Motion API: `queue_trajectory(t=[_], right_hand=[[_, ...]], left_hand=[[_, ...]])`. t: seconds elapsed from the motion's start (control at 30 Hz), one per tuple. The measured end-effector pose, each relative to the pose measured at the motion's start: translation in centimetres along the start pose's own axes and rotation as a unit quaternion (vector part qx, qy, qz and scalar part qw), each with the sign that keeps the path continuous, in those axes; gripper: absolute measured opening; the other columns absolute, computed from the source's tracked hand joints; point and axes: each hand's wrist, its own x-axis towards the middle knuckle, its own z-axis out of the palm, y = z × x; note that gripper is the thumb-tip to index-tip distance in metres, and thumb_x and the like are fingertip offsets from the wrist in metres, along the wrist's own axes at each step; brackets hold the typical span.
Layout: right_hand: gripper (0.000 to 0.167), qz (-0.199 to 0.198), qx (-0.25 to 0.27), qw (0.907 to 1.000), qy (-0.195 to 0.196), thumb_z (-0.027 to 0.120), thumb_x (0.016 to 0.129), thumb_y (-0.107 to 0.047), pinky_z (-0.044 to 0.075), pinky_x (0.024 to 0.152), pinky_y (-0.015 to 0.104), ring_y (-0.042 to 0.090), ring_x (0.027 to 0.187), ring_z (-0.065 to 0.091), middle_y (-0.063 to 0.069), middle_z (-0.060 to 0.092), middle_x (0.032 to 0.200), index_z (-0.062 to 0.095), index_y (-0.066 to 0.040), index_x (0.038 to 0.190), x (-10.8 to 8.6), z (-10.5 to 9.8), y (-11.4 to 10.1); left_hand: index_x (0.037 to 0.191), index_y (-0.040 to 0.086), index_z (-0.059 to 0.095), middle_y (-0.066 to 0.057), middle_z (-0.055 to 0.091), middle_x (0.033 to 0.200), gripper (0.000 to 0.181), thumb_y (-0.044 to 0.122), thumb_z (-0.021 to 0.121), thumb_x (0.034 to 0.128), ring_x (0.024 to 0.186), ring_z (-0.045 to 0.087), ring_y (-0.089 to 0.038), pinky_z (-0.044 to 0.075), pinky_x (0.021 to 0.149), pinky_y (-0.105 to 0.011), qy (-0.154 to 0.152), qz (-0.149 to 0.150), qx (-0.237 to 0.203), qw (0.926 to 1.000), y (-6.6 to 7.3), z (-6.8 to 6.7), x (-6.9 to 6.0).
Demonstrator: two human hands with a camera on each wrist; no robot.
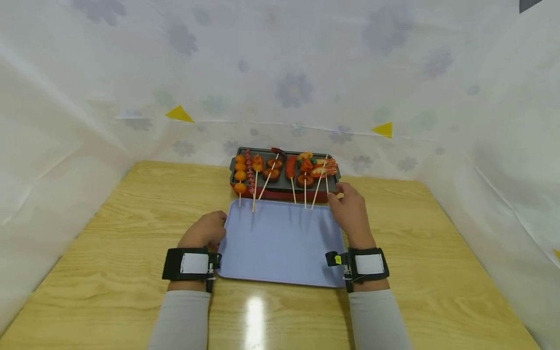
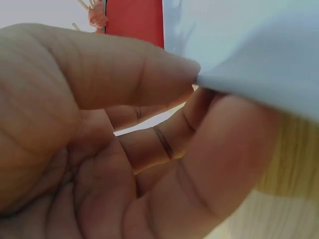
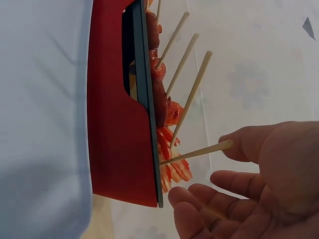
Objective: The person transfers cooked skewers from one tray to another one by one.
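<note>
My left hand is at the left side of a pale blue tray. In the left wrist view its thumb and a finger pinch the tray's rim. Behind the tray stands a red tabletop grill with a dark top, loaded with several food skewers. My right hand is by the grill's front right corner, beside the shrimp skewers. Seen from the right wrist, its fingers are loosely bent, and the thumb tip meets or nearly meets a stick end; contact is unclear.
Orange ball skewers, a thin pink meat skewer, a sausage skewer and mushroom slices lie on the grill, sticks overhanging the tray's far edge. Patterned white sheeting encloses the wooden table behind and at both sides.
</note>
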Motion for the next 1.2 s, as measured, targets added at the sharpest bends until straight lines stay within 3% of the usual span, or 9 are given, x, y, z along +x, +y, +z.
queue_trajectory(t=[0.23,0.37,0.53,0.7,0.8,1.0,1.2], right_hand=[[0.042,-0.032,-0.031,0.9988,-0.019,0.055,0.100,-0.012,0.048,0.061,0.040,0.032,0.078,0.061,0.024,0.060,0.122,0.050,0.006,0.137,1.2,-0.3,0.7],[0.044,-0.037,-0.025,0.9986,-0.027,0.056,0.101,-0.017,0.044,0.061,0.039,0.028,0.069,0.055,0.022,0.059,0.121,0.049,0.005,0.139,1.8,-0.3,0.8],[0.050,0.006,0.015,0.9986,-0.050,0.054,0.102,-0.024,0.048,0.070,0.040,0.029,0.084,0.060,0.019,0.059,0.122,0.046,0.002,0.143,2.0,0.0,0.9],[0.051,0.069,0.079,0.9923,-0.067,0.055,0.101,-0.026,0.051,0.071,0.035,0.027,0.091,0.063,0.016,0.058,0.118,0.045,-0.002,0.145,1.8,0.1,1.5],[0.049,0.082,0.109,0.9877,-0.076,0.055,0.101,-0.022,0.052,0.069,0.035,0.026,0.086,0.063,0.015,0.060,0.113,0.046,-0.002,0.144,1.8,0.3,2.0],[0.047,0.091,0.142,0.9812,-0.093,0.054,0.099,-0.014,0.055,0.076,0.048,0.022,0.076,0.061,0.015,0.058,0.100,0.045,-0.002,0.143,1.6,0.6,2.2],[0.042,0.093,0.183,0.9722,-0.113,0.053,0.098,-0.009,0.054,0.071,0.041,0.016,0.065,0.056,0.019,0.060,0.099,0.047,0.005,0.138,1.6,0.6,2.0]], left_hand=[[0.139,-0.010,0.045,-0.021,0.062,0.099,0.054,-0.004,0.050,0.0855,0.057,0.061,-0.023,0.052,0.049,-0.031,-0.001,-0.002,-0.005,1.0000,0.1,0.2,-0.3],[0.136,-0.009,0.048,-0.017,0.062,0.090,0.051,0.000,0.052,0.0862,0.060,0.062,-0.024,0.053,0.053,-0.033,-0.006,-0.012,-0.007,0.9999,0.2,0.0,-0.5],[0.128,-0.008,0.052,-0.015,0.061,0.081,0.042,-0.001,0.052,0.0867,0.058,0.061,-0.024,0.051,0.052,-0.032,-0.009,-0.019,-0.002,0.9998,0.3,-0.1,-0.8],[0.117,-0.006,0.055,-0.015,0.059,0.076,0.032,0.000,0.053,0.0864,0.056,0.060,-0.024,0.050,0.049,-0.031,-0.012,-0.018,0.000,0.9998,0.5,0.0,-0.7],[0.116,-0.006,0.055,-0.015,0.060,0.076,0.031,0.000,0.053,0.0859,0.056,0.060,-0.024,0.049,0.049,-0.030,-0.013,-0.022,0.006,0.9997,0.6,0.1,-0.7],[0.123,-0.008,0.053,-0.015,0.060,0.076,0.038,0.000,0.052,0.0858,0.056,0.060,-0.023,0.049,0.049,-0.030,-0.014,-0.027,0.012,0.9995,0.8,0.0,-1.1],[0.118,-0.006,0.055,-0.015,0.059,0.077,0.033,0.000,0.052,0.0858,0.057,0.060,-0.024,0.049,0.049,-0.030,-0.015,-0.023,0.009,0.9996,0.8,0.0,-1.2]])
